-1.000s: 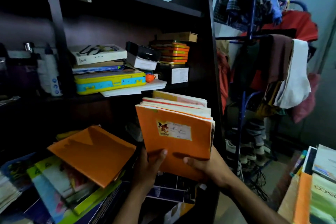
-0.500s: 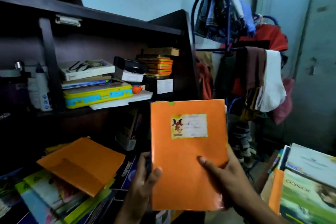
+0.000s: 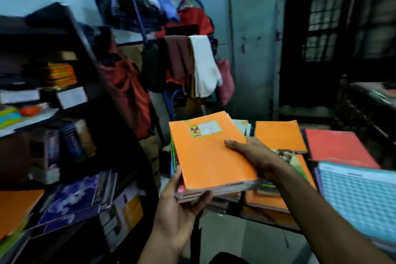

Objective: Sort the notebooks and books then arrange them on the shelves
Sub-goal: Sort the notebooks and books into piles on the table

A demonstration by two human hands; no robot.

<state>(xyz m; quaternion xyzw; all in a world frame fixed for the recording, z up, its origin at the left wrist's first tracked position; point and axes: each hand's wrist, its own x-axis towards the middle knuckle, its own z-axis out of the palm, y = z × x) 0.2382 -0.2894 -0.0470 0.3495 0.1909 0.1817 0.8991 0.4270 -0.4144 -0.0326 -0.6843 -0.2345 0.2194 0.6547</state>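
Here the stack of orange-covered notebooks (image 3: 211, 154) is lying nearly flat, held just above the piles of notebooks and books on the table (image 3: 278, 224) at the right, its long axis running away from the person. The left hand (image 3: 182, 210) is cupping the near left corner from beneath, fingers curling up round the stack's edge. The right hand (image 3: 255, 156) is gripping the right edge, thumb lying flat across the top cover, its other fingers hidden underneath. The dark shelf unit (image 3: 100, 83) is standing to the left, nearer the left hand, so shelving would likely mean swinging the stack leftward.
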